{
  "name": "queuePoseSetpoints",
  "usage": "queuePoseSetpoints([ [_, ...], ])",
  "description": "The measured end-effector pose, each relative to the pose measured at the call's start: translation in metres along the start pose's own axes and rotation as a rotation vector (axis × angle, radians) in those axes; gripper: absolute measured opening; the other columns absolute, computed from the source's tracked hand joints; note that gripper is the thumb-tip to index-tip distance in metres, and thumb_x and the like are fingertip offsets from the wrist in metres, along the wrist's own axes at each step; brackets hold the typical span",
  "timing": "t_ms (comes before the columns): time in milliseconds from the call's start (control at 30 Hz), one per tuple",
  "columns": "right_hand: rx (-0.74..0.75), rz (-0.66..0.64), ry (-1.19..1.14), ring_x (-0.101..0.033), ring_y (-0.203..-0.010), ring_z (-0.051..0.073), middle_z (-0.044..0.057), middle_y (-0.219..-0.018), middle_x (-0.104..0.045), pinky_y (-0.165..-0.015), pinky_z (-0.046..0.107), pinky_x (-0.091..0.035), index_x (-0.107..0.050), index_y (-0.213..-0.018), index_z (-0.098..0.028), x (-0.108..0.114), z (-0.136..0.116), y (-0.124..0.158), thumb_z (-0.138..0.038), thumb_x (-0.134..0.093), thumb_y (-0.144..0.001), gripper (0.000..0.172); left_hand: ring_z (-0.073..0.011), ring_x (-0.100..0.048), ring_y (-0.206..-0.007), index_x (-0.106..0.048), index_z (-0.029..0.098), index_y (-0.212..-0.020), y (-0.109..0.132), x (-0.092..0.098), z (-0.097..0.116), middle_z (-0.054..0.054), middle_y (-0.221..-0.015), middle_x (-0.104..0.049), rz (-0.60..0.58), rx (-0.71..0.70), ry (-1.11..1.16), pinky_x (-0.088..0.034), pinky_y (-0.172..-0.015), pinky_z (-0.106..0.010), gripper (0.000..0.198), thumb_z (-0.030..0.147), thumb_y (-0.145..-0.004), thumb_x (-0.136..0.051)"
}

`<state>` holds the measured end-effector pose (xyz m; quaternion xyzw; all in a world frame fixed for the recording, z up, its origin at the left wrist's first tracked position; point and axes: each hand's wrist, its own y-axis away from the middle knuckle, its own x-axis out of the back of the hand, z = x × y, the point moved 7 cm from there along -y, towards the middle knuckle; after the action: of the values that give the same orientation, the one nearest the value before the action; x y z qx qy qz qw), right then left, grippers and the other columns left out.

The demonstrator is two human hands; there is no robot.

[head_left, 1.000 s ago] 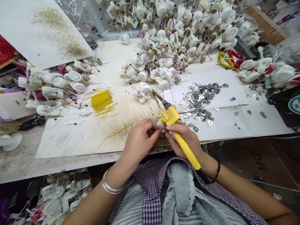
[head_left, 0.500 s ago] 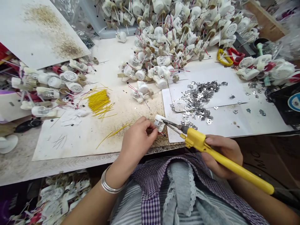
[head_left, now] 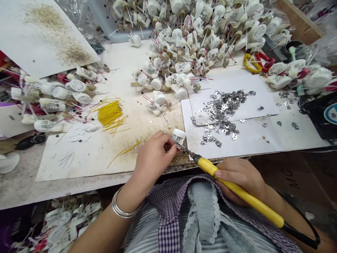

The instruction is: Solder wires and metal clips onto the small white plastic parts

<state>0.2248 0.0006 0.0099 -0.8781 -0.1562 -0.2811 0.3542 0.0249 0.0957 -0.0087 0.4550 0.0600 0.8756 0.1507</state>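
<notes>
My left hand (head_left: 156, 151) is closed, thumb and fingertips pinched on a small white plastic part (head_left: 179, 135) at the table's front edge. My right hand (head_left: 242, 177) wraps round the yellow handle of a soldering iron (head_left: 244, 195). The iron's dark tip points up and left and reaches the white part close to my left fingertips; whether it touches cannot be made out. A few yellow wires (head_left: 129, 149) lie just left of my left hand. One white assembly with thin red and dark wires (head_left: 158, 102) sits beyond it.
A large heap of white wired assemblies (head_left: 181, 45) fills the back, with more at the left (head_left: 58, 92). Small metal pieces (head_left: 223, 105) are scattered on white paper (head_left: 168, 154) at right. A yellow wire bundle (head_left: 109, 113) and red-and-yellow-handled tools (head_left: 259, 64) lie around.
The soldering iron has moved left and down and turned about its length, its tip now lower on the white part. My right hand moved left with it. The left hand stays nearly still.
</notes>
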Motion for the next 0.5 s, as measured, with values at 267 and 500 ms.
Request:
queuePoseSetpoints([
  [267,0.012,-0.1,0.073,-0.057,-0.061,0.016,0.003,-0.08,-0.064,-0.054,0.029,-0.048,-0.048,-0.123,-0.022,-0.004,-0.003,-0.004,-0.007,-0.065,-0.076,0.053,-0.0134,-0.05,-0.066,-0.059,0.02,-0.069,0.001,0.001,0.0,0.001,-0.077,-0.055,0.005,-0.018,-0.011,-0.037,-0.061,-0.028,0.013,0.025,-0.08,-0.056],
  [500,-0.252,0.246,-0.027,-0.067,-0.066,0.019,0.001,-0.084,-0.069,-0.054,0.032,-0.056,-0.057,-0.117,-0.03,0.026,0.016,0.011,-0.013,-0.069,-0.074,0.048,-0.0126,-0.05,-0.063,-0.059,0.019,-0.067,0.0,0.001,0.001,0.001,-0.077,-0.057,0.002,-0.005,-0.018,-0.036,-0.059,-0.027,0.014,0.025,-0.08,-0.057],
])
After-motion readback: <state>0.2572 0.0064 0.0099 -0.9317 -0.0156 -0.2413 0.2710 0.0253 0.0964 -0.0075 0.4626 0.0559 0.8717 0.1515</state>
